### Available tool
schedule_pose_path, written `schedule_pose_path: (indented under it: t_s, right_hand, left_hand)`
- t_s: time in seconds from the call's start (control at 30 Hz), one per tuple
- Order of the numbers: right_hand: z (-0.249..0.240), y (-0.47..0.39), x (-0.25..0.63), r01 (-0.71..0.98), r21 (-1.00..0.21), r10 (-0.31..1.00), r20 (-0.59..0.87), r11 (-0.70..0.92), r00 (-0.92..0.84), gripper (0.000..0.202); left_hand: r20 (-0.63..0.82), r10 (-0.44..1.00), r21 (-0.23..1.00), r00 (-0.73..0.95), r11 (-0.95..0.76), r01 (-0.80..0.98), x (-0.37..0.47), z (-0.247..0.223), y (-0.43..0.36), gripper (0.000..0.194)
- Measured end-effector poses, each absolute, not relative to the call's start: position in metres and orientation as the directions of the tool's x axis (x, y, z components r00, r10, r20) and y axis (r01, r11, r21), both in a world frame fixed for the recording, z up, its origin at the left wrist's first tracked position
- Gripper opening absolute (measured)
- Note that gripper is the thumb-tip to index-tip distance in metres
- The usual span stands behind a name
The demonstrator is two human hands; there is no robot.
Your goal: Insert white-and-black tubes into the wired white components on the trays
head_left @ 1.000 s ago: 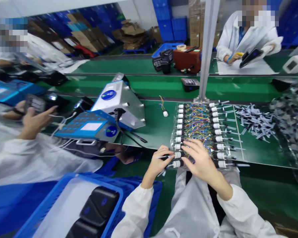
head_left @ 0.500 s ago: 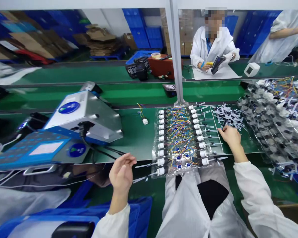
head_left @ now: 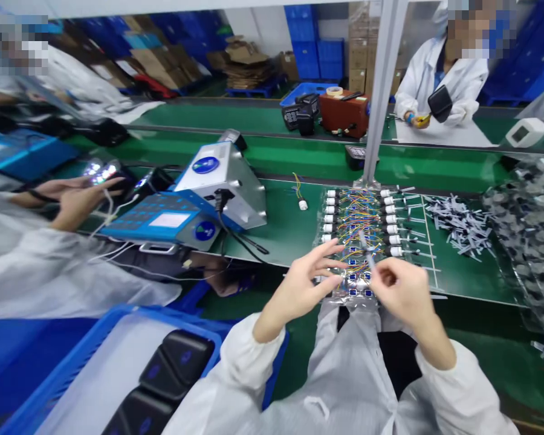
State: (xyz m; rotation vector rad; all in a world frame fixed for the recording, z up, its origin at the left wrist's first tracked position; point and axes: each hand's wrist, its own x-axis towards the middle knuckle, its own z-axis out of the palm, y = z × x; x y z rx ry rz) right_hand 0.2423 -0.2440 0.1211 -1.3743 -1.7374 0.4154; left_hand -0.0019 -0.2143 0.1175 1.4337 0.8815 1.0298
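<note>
The right hand [head_left: 402, 291] pinches a thin strip [head_left: 369, 255] between thumb and finger. The left hand [head_left: 301, 284] has its fingers spread and seems to hold nothing. I can't tell if its fingertips touch the tray [head_left: 356, 300], which lies under and just past both hands. The tray holds white parts [head_left: 393, 240] and wires [head_left: 359, 202]. Past the right hand, the parts on that side have strips sticking out, so that row looks mostly done. Past the left hand, the far parts show no strips, so those look left to do. The near parts are hidden by the hands. A big pile [head_left: 463, 226] of strips lies beyond the right hand, off to its right.
</note>
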Motion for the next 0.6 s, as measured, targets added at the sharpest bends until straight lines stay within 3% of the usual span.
schedule_pose_path:
  t_s: [0.07,0.13,0.2,0.27,0.37,0.47,0.6]
  right_hand:
    - [0.121,-0.241,0.196,0.603,-0.651,0.862,0.490,0.461,-0.129,0.014]
    - [0.116,-0.229,0.171,0.553,-0.644,0.834,0.515,0.529,-0.198,0.017]
    - [0.107,-0.213,0.163,0.491,-0.683,0.840,0.470,0.540,-0.270,0.019]
    - [0.095,-0.196,0.165,0.506,-0.684,0.850,0.397,0.526,-0.346,0.020]
    - [0.074,-0.178,0.163,0.646,-0.490,0.810,0.324,0.585,-0.488,0.019]
    - [0.054,-0.172,0.155,0.695,-0.285,0.751,0.249,0.661,-0.612,0.019]
    - [0.043,-0.173,0.149,0.712,-0.226,0.747,0.230,0.665,-0.624,0.017]
  left_hand:
    - [0.113,0.913,0.993,0.393,-0.109,-0.034,0.009,0.123,-0.204,0.066]
    - [0.117,0.925,0.991,0.362,-0.132,0.016,0.003,0.122,-0.194,0.045]
    - [0.118,0.956,0.987,0.270,-0.144,0.078,-0.015,0.116,-0.184,0.028]
    - [0.121,0.979,0.986,0.161,-0.138,0.095,-0.037,0.104,-0.173,0.027]
    - [0.116,0.992,0.992,0.044,-0.118,0.050,-0.064,0.077,-0.160,0.030]
    - [0.083,0.995,0.996,0.054,-0.085,0.028,-0.072,0.049,-0.151,0.034]
    - [0.018,0.975,0.991,0.222,-0.047,0.127,-0.071,0.029,-0.147,0.031]
